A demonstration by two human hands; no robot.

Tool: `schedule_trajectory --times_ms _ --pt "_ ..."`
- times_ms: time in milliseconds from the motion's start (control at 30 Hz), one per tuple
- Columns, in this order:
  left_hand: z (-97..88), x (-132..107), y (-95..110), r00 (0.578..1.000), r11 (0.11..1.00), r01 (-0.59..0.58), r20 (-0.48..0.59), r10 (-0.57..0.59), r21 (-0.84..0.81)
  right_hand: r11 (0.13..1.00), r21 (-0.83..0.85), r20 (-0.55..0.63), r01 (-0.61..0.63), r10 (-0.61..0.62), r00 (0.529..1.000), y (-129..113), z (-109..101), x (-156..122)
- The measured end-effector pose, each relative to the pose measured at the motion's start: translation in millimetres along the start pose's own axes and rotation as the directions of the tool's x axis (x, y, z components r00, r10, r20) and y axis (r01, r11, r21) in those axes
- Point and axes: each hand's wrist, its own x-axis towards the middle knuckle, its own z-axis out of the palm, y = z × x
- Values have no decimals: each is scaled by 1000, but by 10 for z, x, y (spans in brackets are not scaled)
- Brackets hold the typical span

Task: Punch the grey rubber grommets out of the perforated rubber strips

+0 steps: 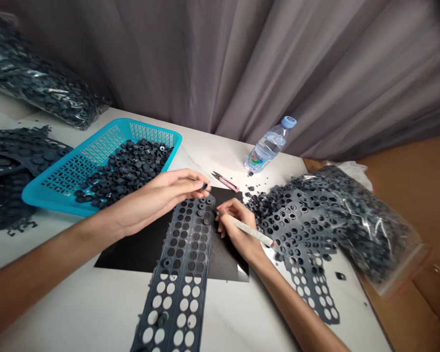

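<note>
My left hand [161,195] pinches a small black rubber cap [204,187] between thumb and fingertips, over the far end of a perforated rubber sheet [183,266]. The long dark sheet has rows of round holes, with a few caps still sitting in it. Right of the sheet, my right hand [240,227] is closed round a white pen-like tool [252,231]; its tip is hidden by the fingers. A black mat [132,249] lies under the sheet's far half. Beside my left hand stands a turquoise basket [64,198] holding many similar small black parts.
Pink-handled snips [225,182] and a water bottle [269,146] are behind my hands. At right lie perforated sheet scraps [308,239] and a filled plastic bag [377,230]. Another full bag [40,73] and more scraps [29,151] are at left. A grey curtain [176,58] hangs behind.
</note>
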Motion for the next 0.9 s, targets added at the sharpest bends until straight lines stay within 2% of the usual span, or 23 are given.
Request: schedule_trajectory --times_ms 67,167,400,533,633,733,767,800,833,900 --pt "-39 17 -65 992 983 115 69 -106 -144 1000 -16 -36 16 -17 999 9 -6 1" --pt "-44 30 -187 978 958 195 118 -173 -211 999 -45 -45 24 -26 999 12 -14 4" --pt "-43 27 -205 975 961 184 164 -152 -207 998 -56 -30 12 -14 999 22 -17 12" --pt "-11 17 -176 976 976 168 162 -145 -140 997 -72 -24 17 -19 1000 27 -25 5" --pt "24 23 -155 981 993 109 163 -100 -48 996 -89 -17 7 -9 1000 19 -24 1" --pt "-130 63 -77 991 975 -23 137 -8 220 996 -92 -20 2 -4 1000 13 -14 3" --pt "-256 81 -37 993 919 -95 98 62 384 996 -92 -24 4 -6 1000 14 -10 5" --pt "-418 97 6 988 801 -145 42 149 580 996 -92 -26 5 -8 1000 15 -7 6" --pt "-607 109 48 961 631 -145 -43 273 762 996 -92 -24 6 -8 1000 17 -5 7" --pt "-1000 114 116 902 293 -10 -118 415 956 995 -97 -14 7 -9 1000 20 -4 6"
